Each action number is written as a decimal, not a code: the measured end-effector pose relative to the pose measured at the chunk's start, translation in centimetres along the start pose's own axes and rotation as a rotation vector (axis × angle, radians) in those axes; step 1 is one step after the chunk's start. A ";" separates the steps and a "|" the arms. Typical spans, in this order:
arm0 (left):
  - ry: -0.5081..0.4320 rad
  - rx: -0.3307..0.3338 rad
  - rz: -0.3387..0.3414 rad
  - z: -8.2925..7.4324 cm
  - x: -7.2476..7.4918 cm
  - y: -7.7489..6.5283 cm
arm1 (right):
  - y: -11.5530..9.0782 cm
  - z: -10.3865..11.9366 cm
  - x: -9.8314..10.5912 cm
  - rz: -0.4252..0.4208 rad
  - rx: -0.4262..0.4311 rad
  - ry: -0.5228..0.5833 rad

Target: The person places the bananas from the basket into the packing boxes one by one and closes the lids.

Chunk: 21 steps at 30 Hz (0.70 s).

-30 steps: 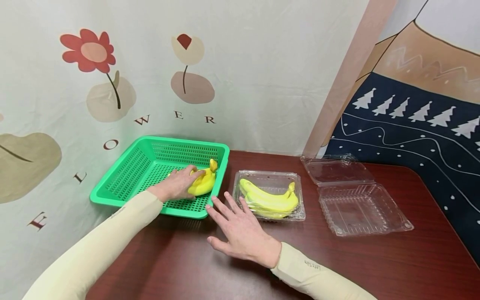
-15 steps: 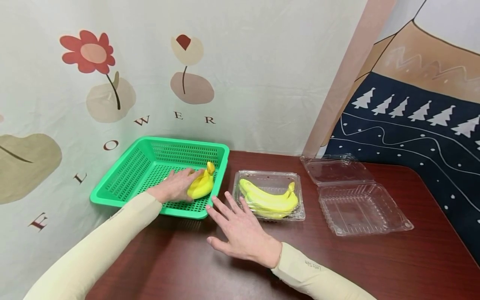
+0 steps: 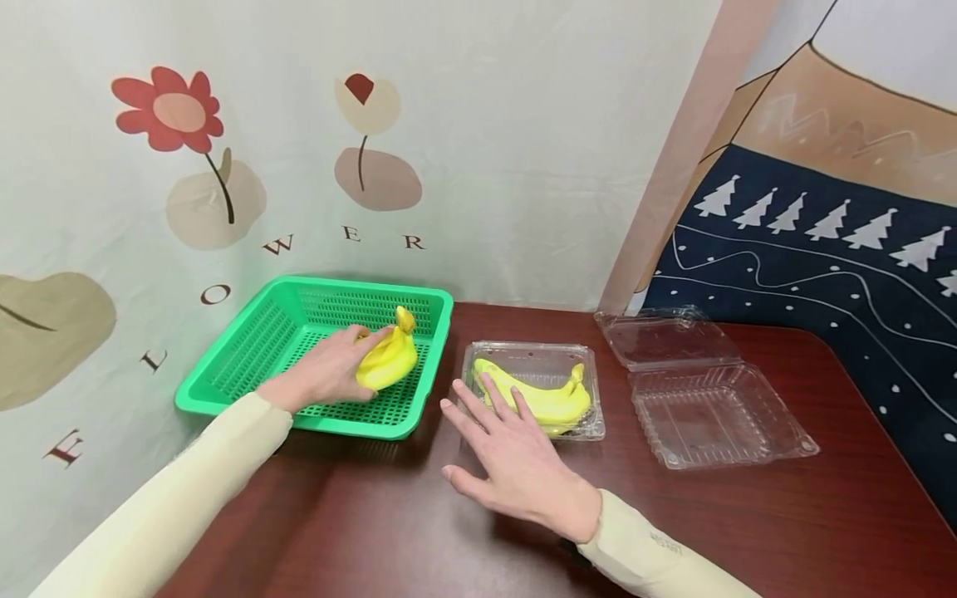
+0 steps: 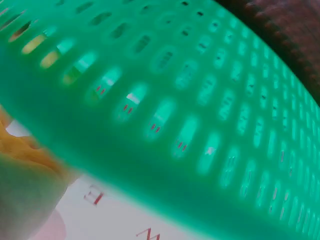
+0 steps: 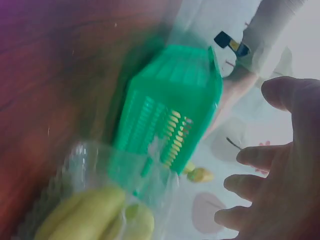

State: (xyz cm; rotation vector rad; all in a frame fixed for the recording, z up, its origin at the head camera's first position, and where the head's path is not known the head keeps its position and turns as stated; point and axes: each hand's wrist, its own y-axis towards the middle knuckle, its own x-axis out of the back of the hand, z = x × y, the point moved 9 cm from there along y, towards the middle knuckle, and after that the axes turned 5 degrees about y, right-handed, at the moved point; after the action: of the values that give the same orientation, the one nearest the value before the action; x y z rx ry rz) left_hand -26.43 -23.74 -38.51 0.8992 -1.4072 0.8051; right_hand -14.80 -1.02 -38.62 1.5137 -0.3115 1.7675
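Note:
My left hand [image 3: 323, 367] grips a bunch of yellow bananas [image 3: 390, 359] by its side, over the right part of a green plastic basket [image 3: 196, 401]. The stem end points up and away from me. In the left wrist view the slotted basket wall [image 4: 165, 135] fills most of the picture. My right hand [image 3: 527, 461], fingers spread and holding nothing, hovers in front of a closed clear clamshell box [image 3: 540, 352] with more bananas [image 3: 549, 405] inside. Its fingertips overlap the box's near left corner in the head view. The right wrist view shows these spread fingers [image 5: 260, 187] too.
Right of the closed box, a second clear clamshell box [image 3: 718, 415] lies open, its lid [image 3: 665, 339] folded back toward the wall. All stand on a dark red-brown table [image 3: 374, 515]. A printed cloth [image 3: 508, 166] hangs close behind the basket.
My left hand has raised the bananas a little and shifted them left inside the basket. My right hand has moved right, away from the basket's corner. The camera has turned slightly.

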 end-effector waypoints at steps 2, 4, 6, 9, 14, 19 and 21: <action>-0.009 0.003 -0.016 -0.1 0.8 -0.2 | -0.6 -0.7 0.7 -0.017 -0.015 -0.001; -0.022 0.005 -0.029 -0.1 1.5 -0.2 | -1.4 -1.4 1.3 -0.037 -0.029 -0.006; -0.037 0.017 -0.033 -0.1 2.2 -0.3 | -2.2 -2.3 2.1 -0.058 -0.045 -0.014; -0.065 0.035 -0.039 -0.3 3.0 -0.4 | -3.5 -3.8 3.5 -0.092 -0.078 -0.022; -0.106 0.033 -0.059 -1.2 4.4 -0.3 | -6.0 -7.0 6.5 -0.144 -0.165 -0.033; -0.153 0.004 -0.072 -3.0 5.2 0.2 | -8.9 -10.6 9.2 -0.158 -0.278 -0.038; -0.181 -0.013 -0.074 -4.0 5.4 0.7 | -10.1 -12.2 10.2 -0.166 -0.321 -0.042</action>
State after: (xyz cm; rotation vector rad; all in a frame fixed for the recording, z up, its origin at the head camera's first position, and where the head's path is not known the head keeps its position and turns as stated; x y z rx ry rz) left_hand -25.08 -20.22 -32.96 1.0288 -1.5246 0.6710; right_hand -16.76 17.42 -35.33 1.3073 -0.4542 1.4776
